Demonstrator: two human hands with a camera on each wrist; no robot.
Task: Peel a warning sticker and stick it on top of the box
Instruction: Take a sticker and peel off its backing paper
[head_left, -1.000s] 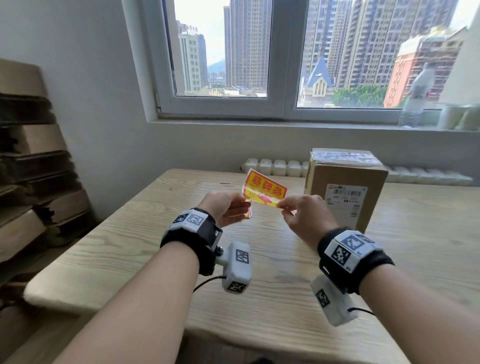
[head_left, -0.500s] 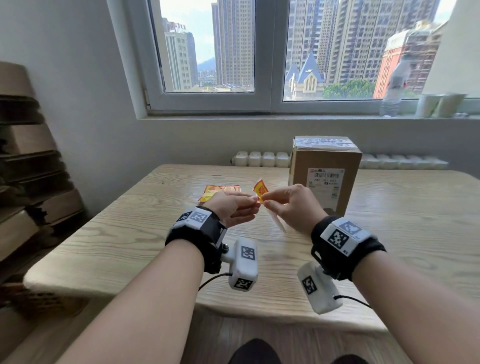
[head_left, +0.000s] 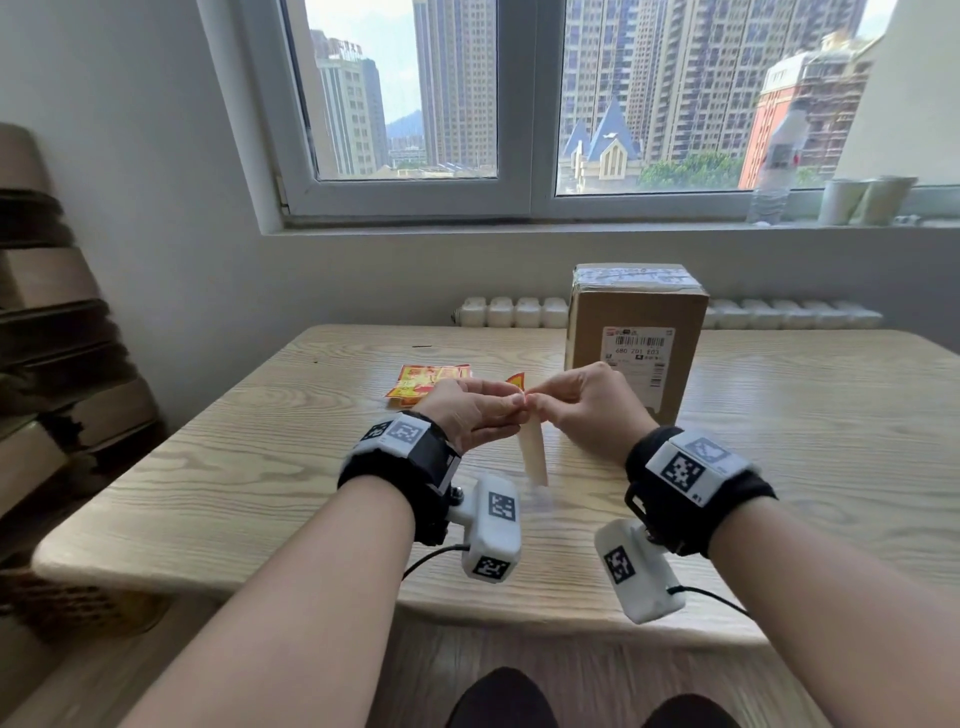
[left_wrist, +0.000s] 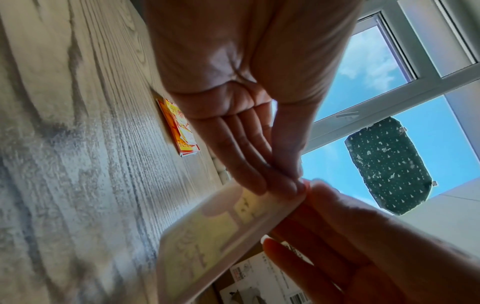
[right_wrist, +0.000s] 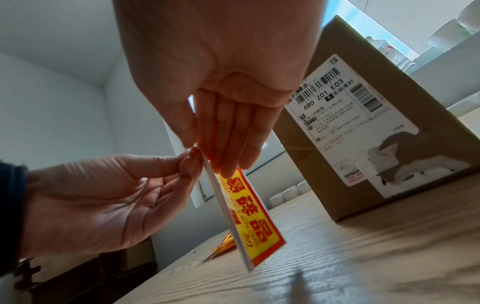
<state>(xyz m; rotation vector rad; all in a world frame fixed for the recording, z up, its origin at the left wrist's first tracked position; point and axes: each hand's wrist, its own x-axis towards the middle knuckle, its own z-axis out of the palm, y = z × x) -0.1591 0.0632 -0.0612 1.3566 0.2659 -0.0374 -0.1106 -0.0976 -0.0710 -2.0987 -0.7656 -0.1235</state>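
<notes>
Both hands hold one red-and-yellow warning sticker (right_wrist: 246, 214) on its white backing (head_left: 533, 457) above the table, hanging edge-down. My left hand (head_left: 475, 410) pinches the top corner (left_wrist: 298, 185) with thumb and fingertips. My right hand (head_left: 582, 405) pinches the same corner from the other side, its fingers (right_wrist: 233, 139) flat on the printed face. The brown cardboard box (head_left: 638, 332) with a white shipping label (right_wrist: 363, 123) stands upright just behind my right hand, its taped top (head_left: 636, 275) bare.
A small pile of more red-and-yellow stickers (head_left: 428, 382) lies on the wooden table (head_left: 805, 441) left of the box. Flattened cartons (head_left: 52, 322) are stacked at the left wall. A bottle (head_left: 779, 161) and paper cups (head_left: 862, 200) stand on the windowsill.
The sticker was held up flat facing me; it has since turned edge-on and dropped lower. Both hands have closed together at its top corner.
</notes>
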